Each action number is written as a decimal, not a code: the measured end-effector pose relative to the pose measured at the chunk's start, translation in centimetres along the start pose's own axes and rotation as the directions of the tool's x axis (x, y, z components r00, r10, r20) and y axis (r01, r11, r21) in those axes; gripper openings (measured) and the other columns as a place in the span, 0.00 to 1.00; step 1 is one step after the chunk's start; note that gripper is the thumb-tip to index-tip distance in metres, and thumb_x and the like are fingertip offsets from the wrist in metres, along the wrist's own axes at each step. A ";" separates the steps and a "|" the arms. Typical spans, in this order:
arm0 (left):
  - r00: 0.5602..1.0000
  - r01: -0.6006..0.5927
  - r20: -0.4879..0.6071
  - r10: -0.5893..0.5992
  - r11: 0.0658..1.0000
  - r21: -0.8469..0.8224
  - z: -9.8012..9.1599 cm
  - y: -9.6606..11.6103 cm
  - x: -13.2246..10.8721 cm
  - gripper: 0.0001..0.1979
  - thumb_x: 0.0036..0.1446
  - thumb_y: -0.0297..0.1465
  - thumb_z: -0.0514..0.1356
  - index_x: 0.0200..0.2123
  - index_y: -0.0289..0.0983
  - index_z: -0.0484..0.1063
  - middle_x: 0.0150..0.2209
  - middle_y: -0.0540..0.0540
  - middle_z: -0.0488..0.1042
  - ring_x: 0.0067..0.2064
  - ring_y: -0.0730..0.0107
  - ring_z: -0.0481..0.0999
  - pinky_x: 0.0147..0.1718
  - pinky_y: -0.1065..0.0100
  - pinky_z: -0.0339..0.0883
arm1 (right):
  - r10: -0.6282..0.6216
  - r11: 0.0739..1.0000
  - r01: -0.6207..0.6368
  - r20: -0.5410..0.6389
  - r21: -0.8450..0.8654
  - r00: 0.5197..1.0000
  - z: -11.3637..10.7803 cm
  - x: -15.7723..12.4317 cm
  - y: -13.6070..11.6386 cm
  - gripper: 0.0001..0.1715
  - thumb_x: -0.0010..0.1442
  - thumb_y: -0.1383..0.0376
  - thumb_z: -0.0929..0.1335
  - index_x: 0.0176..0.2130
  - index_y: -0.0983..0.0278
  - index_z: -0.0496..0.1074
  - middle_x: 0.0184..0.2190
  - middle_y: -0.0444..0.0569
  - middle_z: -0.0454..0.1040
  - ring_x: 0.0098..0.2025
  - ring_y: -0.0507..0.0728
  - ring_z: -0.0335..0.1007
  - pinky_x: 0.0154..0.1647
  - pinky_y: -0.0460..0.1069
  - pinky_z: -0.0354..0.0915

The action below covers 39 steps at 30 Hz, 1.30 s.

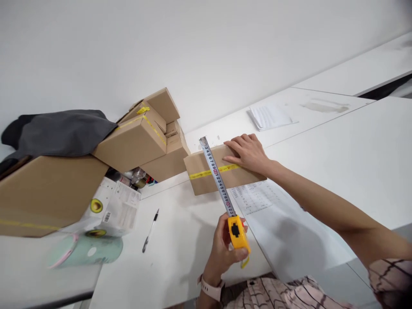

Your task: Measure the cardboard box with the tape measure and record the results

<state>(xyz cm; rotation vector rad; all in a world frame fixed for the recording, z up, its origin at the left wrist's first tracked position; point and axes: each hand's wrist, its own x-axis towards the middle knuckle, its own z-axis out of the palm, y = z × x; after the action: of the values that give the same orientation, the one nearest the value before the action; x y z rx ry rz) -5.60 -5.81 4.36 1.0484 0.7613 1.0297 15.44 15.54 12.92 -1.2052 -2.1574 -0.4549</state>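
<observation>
My left hand is closed around a yellow tape measure near the front edge of the table. Its metal blade extends away from me across a small cardboard box with a yellow tape strip, and the blade's end reaches past the box's far edge. On the box's right part lies my right hand, fingers spread over the top and touching it. Printed sheets lie partly under the box.
Several cardboard boxes and a dark cloth are piled at the left. Nearer are an avocado-printed carton, a mint-green container and a pen. Papers lie by the wall.
</observation>
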 end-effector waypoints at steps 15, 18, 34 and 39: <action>0.960 0.218 0.010 -0.281 0.765 0.606 3.1 0.7 -1.8 0.44 0.39 0.34 0.75 0.61 0.39 0.66 0.57 0.40 0.72 0.58 0.46 0.70 0.60 0.51 0.61 | 0.634 0.248 -0.478 0.232 0.843 0.738 -7.6 -10.7 0.0 0.27 0.68 0.46 0.60 0.54 0.57 0.73 0.30 0.50 0.76 0.33 0.61 0.73 0.35 0.58 0.69; 0.954 0.211 0.021 -0.298 0.723 0.658 3.7 0.3 -1.5 0.48 0.40 0.34 0.75 0.65 0.39 0.61 0.63 0.37 0.67 0.62 0.42 0.66 0.64 0.47 0.56 | 0.674 0.208 -0.504 0.251 0.838 0.695 -9.0 -13.0 -0.5 0.16 0.65 0.48 0.67 0.40 0.56 0.75 0.25 0.47 0.73 0.23 0.56 0.64 0.23 0.53 0.63; 0.998 0.035 -0.021 -0.054 0.288 0.957 4.5 -0.4 5.4 0.35 0.53 0.26 0.61 0.63 0.43 0.57 0.54 0.41 0.71 0.54 0.52 0.72 0.53 0.52 0.68 | 0.791 0.589 -0.783 0.341 -0.200 0.508 -1.9 -20.9 5.2 0.35 0.64 0.43 0.61 0.58 0.63 0.68 0.40 0.61 0.79 0.42 0.71 0.74 0.28 0.56 0.63; 1.000 0.017 -0.016 -0.010 0.107 0.994 3.2 -0.5 8.5 0.33 0.53 0.21 0.56 0.64 0.38 0.58 0.54 0.37 0.70 0.57 0.48 0.69 0.57 0.46 0.65 | 0.666 0.722 -0.664 0.453 -0.193 0.593 -0.4 -21.5 6.3 0.28 0.68 0.58 0.56 0.60 0.63 0.70 0.41 0.62 0.79 0.32 0.65 0.75 0.27 0.55 0.63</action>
<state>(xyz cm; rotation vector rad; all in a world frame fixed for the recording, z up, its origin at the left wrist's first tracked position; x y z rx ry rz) 0.40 1.00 4.70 2.2280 1.5801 0.3069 29.40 4.90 -0.99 -2.1937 -1.8494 0.2217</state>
